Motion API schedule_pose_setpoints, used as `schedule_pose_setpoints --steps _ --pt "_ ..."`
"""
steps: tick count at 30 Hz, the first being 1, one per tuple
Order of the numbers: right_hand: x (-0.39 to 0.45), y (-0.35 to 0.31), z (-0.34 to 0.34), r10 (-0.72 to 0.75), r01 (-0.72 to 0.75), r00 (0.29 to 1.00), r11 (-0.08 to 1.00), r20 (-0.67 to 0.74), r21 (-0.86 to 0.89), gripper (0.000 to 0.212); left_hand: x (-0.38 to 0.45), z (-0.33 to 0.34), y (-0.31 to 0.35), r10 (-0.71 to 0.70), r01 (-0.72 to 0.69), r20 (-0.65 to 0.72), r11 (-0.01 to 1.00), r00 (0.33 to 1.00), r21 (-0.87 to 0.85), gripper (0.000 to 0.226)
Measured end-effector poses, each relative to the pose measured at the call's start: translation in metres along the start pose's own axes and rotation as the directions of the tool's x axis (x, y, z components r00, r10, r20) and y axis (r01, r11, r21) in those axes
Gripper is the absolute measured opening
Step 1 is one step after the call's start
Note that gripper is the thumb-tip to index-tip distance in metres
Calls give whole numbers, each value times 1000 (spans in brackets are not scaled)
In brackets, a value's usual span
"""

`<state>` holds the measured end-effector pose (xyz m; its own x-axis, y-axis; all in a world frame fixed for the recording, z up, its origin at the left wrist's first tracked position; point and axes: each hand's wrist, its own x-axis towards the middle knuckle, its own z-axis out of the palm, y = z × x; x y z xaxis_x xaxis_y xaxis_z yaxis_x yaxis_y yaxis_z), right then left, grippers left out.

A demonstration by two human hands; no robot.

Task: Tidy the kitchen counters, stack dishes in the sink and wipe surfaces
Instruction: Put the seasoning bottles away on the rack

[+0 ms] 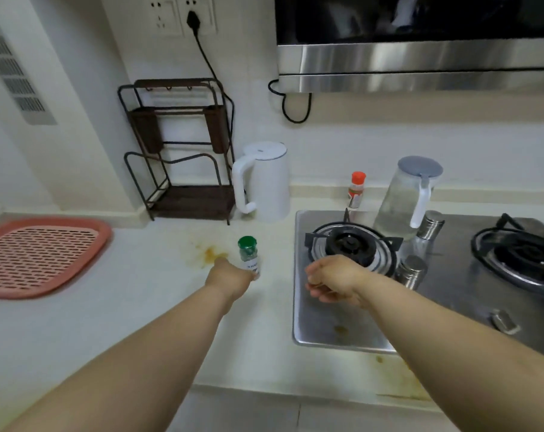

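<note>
The left hand (230, 277) held a little jar with a green lid (249, 255) near its bottom; the jar stood up straight, on or just over the white counter (139, 307), and it was hard to tell which; a yellow-brown stain (210, 252) lay on the counter just to the left of the jar. The right hand (333, 280) hung over the front left part of the steel stove top (327, 322); its fingers were loosely bent and it held nothing; a small brown spot (341, 329) sat on the steel below it.

On the stove, a black burner (350, 243) sat just past the right hand, and a second burner (526, 255) sat far to the right; two shiny metal shakers (411, 272) (430, 224) stood between them; a clear jug with a grey lid (405, 198) stood at the back of the stove; a small bottle with an orange cap (356, 190) stood beside the jug, to its left.

A white kettle (264, 179) stood on the counter by the wall; a dark wire rack (180, 151) stood to its left; a pink tray with holes (40, 255) lay at the far left of the counter.
</note>
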<state>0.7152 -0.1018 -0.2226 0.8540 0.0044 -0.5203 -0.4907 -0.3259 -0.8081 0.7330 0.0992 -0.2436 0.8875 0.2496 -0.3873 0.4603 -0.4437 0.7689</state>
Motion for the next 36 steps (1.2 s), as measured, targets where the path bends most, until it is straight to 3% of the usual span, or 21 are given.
schedule_pose_setpoints --steps 8,12,15,20,25,26,30,36 --pt "103 -21 48 49 -50 998 999 49 12 21 100 1 -3 37 -43 165 999 986 29 97" --pt "126 -19 38 86 -89 995 994 41 59 22 119 9 -1 103 -113 214 993 971 33 48" --pt "135 -28 25 74 -74 997 995 -1 62 23 123 9 10 119 -122 215 993 969 0 41" --pt "138 -51 -10 22 -13 985 999 -172 51 26 129 11 56 210 -193 234 977 949 -94 41" --pt "155 -58 -62 13 31 868 996 -497 80 11 138 33 114 297 -253 294 951 908 -179 31" --pt "160 -60 -72 26 20 847 996 -530 82 22 141 38 124 309 -260 302 947 902 -190 34" --pt "189 -69 -106 26 10 781 999 -624 53 49 157 59 149 309 -260 311 947 899 -189 40" --pt "259 -73 -140 79 31 768 987 -636 160 52 187 86 162 263 -212 320 960 910 -185 42"
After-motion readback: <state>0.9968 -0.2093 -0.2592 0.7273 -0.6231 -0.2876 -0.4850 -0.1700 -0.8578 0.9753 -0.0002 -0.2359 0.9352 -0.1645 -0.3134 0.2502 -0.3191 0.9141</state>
